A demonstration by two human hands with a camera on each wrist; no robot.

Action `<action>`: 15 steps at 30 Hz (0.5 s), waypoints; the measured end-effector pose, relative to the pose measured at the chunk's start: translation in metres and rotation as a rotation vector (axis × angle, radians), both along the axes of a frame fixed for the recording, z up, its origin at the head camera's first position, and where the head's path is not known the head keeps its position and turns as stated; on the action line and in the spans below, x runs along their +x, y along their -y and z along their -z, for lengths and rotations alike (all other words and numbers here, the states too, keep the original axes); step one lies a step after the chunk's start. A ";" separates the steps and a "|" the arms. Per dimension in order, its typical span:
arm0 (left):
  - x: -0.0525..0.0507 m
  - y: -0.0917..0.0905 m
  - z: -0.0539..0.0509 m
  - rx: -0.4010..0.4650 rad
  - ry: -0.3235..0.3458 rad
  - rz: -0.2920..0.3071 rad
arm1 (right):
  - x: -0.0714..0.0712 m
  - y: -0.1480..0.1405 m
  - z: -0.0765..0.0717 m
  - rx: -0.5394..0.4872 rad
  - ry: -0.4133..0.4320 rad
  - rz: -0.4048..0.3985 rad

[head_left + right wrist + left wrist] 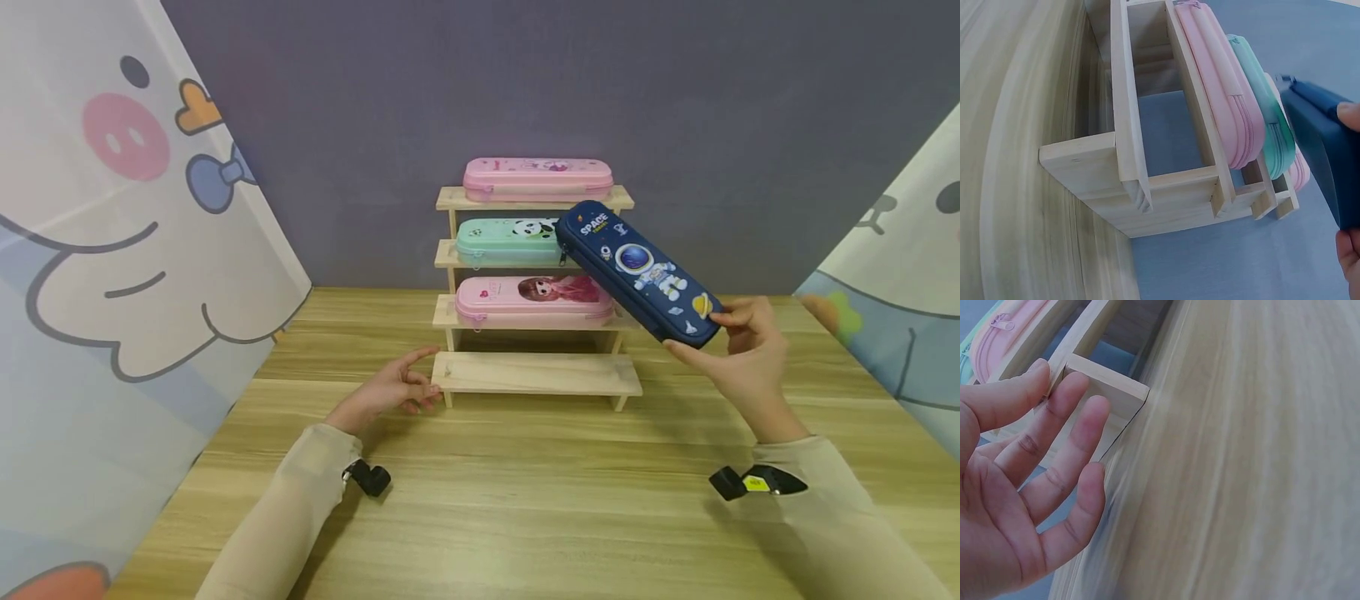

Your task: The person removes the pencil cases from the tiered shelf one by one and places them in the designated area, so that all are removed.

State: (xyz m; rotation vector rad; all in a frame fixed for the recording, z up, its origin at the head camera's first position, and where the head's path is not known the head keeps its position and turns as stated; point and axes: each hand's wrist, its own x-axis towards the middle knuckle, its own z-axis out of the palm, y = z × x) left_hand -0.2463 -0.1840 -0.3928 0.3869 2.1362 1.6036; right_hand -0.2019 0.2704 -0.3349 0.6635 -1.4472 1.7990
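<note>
My right hand [750, 358] grips a navy pencil case [637, 271] by its lower right end, thumb on one long side and fingers on the other. The case has an astronaut design and hangs tilted in the air, in front of the right side of a wooden tiered stand [536, 372]. With thumb and forefinger, my left hand [393, 385] holds the left end of the stand's bare lowest step; its other fingers are loosely bent. On the steps above lie a pink doll-print pencil case [502, 302], a mint panda case [495, 240] and a pink case [540, 179] on top.
The stand is on a wood-grain table [525, 500], close to a grey back wall [375, 125]. Cartoon-printed panels [90, 250] flank the table on both sides. The navy case partly covers the right ends of the middle cases in the head view.
</note>
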 end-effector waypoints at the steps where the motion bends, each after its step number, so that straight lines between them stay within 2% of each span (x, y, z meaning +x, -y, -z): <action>1: 0.000 0.000 0.000 0.001 0.001 -0.001 | 0.000 0.000 0.000 -0.006 0.006 0.018; 10: 0.001 0.000 0.000 0.004 -0.003 0.004 | -0.003 -0.001 0.002 -0.059 0.002 0.093; 15: 0.001 0.000 -0.002 -0.005 -0.011 0.008 | -0.005 -0.003 0.002 -0.091 -0.004 0.166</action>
